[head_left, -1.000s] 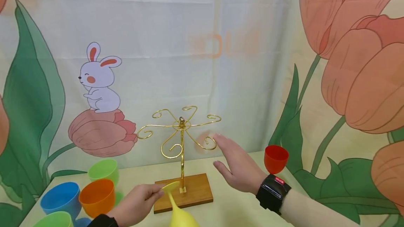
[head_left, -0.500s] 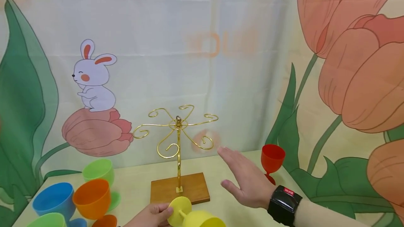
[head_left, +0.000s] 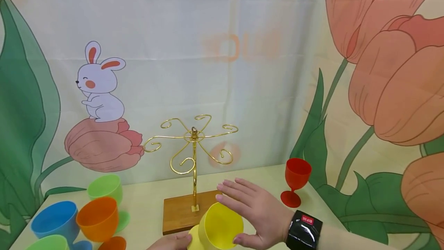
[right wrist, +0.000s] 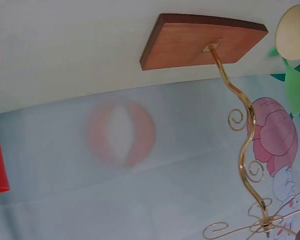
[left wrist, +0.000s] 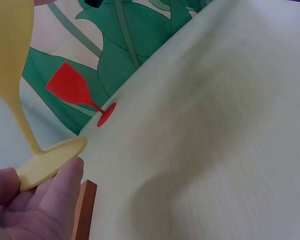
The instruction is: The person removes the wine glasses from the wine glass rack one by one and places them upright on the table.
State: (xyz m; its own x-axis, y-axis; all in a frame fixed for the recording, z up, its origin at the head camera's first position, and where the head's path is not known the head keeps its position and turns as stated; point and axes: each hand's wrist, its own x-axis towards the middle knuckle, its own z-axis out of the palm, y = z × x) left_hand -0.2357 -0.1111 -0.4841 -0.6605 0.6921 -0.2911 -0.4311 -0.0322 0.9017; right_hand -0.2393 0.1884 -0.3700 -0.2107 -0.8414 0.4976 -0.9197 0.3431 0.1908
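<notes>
A yellow plastic goblet point(head_left: 222, 225) lies tilted in the air before the gold stand, its bowl facing right. My left hand point(head_left: 173, 241) pinches its round foot between thumb and fingers; in the left wrist view the foot point(left wrist: 52, 159) shows between them. My right hand point(head_left: 258, 211) is spread beside the bowl, fingers fairly straight, the thumb tip right at the rim in the head view. Behind them rises the gold stand point(head_left: 195, 165) with several curled arms, bare of cups, on a wooden base point(head_left: 175, 215).
A red goblet point(head_left: 297, 173) stands upright at the table's right. At the left cluster several goblets: green point(head_left: 105, 190), blue point(head_left: 55, 219), orange point(head_left: 98, 219) and another green one point(head_left: 48, 243). A printed curtain point(head_left: 173, 49) hangs behind the pale table point(head_left: 256, 173).
The yellow goblet has turned from bowl down to bowl facing right, its foot still in my left hand. My right hand first drew away to the right, then came in beside the bowl.
</notes>
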